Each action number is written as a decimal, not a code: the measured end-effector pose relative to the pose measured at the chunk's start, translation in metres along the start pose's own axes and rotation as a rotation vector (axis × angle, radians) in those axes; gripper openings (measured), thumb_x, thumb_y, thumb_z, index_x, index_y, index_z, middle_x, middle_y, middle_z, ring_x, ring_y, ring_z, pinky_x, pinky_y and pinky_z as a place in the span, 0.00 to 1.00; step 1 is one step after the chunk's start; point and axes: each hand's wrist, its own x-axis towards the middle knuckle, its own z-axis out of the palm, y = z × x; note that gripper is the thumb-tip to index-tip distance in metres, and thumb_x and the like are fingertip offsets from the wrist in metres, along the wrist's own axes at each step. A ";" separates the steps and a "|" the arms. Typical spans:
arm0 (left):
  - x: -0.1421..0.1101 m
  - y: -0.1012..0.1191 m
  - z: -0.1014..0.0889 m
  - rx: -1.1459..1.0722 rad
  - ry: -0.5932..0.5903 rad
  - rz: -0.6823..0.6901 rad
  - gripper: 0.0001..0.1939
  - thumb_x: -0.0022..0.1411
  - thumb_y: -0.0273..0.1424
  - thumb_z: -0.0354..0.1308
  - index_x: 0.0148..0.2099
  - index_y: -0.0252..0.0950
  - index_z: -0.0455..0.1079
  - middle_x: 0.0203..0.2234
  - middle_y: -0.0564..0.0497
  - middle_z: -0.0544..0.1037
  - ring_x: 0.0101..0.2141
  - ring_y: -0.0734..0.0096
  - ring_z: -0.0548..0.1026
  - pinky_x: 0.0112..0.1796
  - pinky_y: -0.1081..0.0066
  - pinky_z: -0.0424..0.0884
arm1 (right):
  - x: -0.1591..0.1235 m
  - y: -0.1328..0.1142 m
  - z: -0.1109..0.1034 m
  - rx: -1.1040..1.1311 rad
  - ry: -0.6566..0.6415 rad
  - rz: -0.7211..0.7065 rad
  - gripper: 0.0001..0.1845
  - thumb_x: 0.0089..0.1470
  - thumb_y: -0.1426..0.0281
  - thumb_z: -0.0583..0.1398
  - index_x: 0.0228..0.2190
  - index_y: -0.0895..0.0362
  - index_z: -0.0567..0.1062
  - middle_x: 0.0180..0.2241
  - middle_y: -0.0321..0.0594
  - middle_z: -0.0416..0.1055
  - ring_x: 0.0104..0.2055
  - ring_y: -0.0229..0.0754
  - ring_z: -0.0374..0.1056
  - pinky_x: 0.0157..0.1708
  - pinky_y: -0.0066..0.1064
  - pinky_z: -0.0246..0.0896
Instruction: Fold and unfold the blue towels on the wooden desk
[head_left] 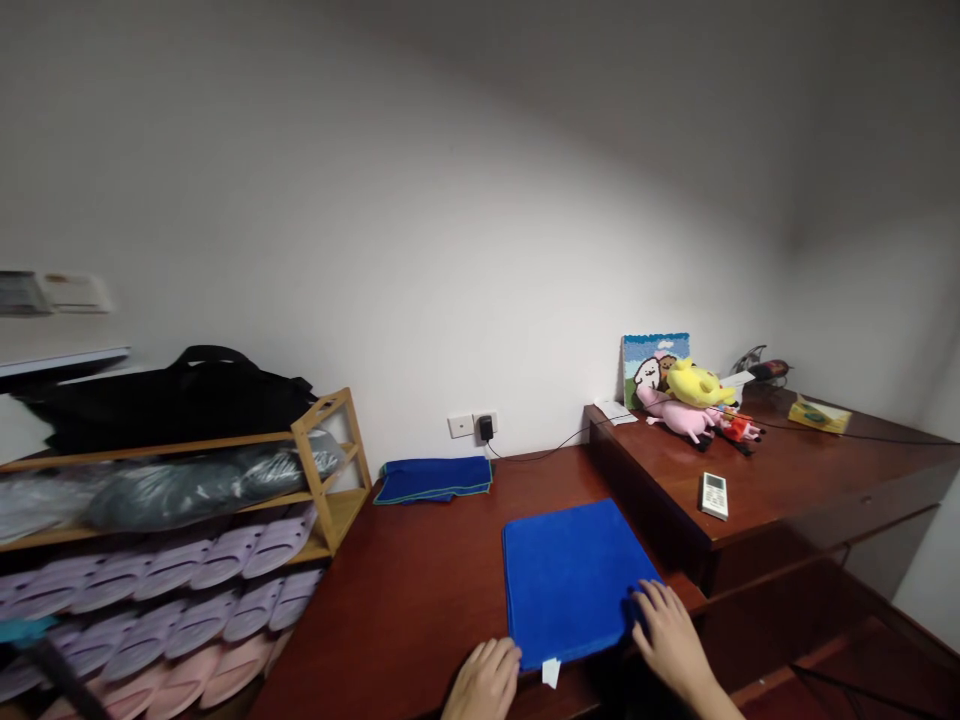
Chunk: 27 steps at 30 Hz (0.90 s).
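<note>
A folded blue cloth [574, 580] lies as a thick square on the reddish-brown desk [390, 600], with a small white label [550, 672] sticking out at its near edge. At its near left corner is my left hand [486, 682], fingers bent and close together against the cloth; its thumb is hidden. My right hand [670, 632] reaches in from the lower right with fingers apart, fingertips touching the cloth's right edge near the front corner. Farther back, against the wall, lies a second, darker blue folded cloth [433, 479] with green edging.
On the right, a raised wooden top [787, 480] carries a white remote [714, 496], plush toys [679, 413], a picture [649, 362] and a yellow tissue pack [819, 414]. A black plug [486, 428] trails a cable. A shoe rack [330, 480] with lilac clogs [277, 540] stands left.
</note>
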 end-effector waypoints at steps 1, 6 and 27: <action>0.002 -0.009 -0.003 -0.007 -0.020 -0.017 0.18 0.70 0.24 0.48 0.50 0.45 0.76 0.41 0.51 0.85 0.41 0.65 0.83 0.49 0.63 0.78 | 0.004 -0.017 -0.001 0.033 -0.022 -0.007 0.21 0.64 0.64 0.54 0.55 0.50 0.78 0.62 0.45 0.72 0.66 0.59 0.64 0.68 0.56 0.55; -0.001 -0.092 -0.027 0.030 -0.099 -0.250 0.18 0.71 0.31 0.46 0.47 0.43 0.79 0.43 0.48 0.86 0.44 0.62 0.84 0.49 0.61 0.80 | 0.030 -0.094 0.006 0.142 -0.167 0.061 0.25 0.69 0.54 0.50 0.62 0.36 0.72 0.69 0.34 0.64 0.73 0.62 0.53 0.68 0.69 0.47; -0.086 -0.255 -0.049 0.203 -0.214 -0.702 0.28 0.67 0.43 0.46 0.62 0.42 0.74 0.62 0.47 0.77 0.64 0.54 0.72 0.64 0.48 0.67 | 0.190 -0.083 0.105 0.016 -0.381 0.124 0.34 0.66 0.43 0.48 0.69 0.31 0.57 0.75 0.34 0.50 0.76 0.66 0.42 0.67 0.74 0.33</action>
